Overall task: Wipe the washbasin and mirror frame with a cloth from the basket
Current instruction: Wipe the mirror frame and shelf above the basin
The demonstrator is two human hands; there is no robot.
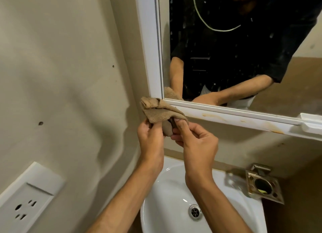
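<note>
A tan cloth (pixel 157 110) is bunched up just below the lower left corner of the white mirror frame (pixel 150 46). My left hand (pixel 150 138) pinches its lower edge from the left. My right hand (pixel 195 140) pinches the same edge from the right, fingers curled round the fabric. Both hands are raised above the white washbasin (pixel 167 205), whose metal drain (pixel 194 212) shows below my right forearm. The frame's bottom rail (pixel 244 118) carries orange rust-like stains. The basket is not in view.
A beige wall with small holes fills the left side, with a white power socket (pixel 26 203) at the lower left. A tarnished metal holder (pixel 263 185) is fixed to the wall right of the basin. The spotted mirror glass (pixel 226 41) reflects a person in dark clothes.
</note>
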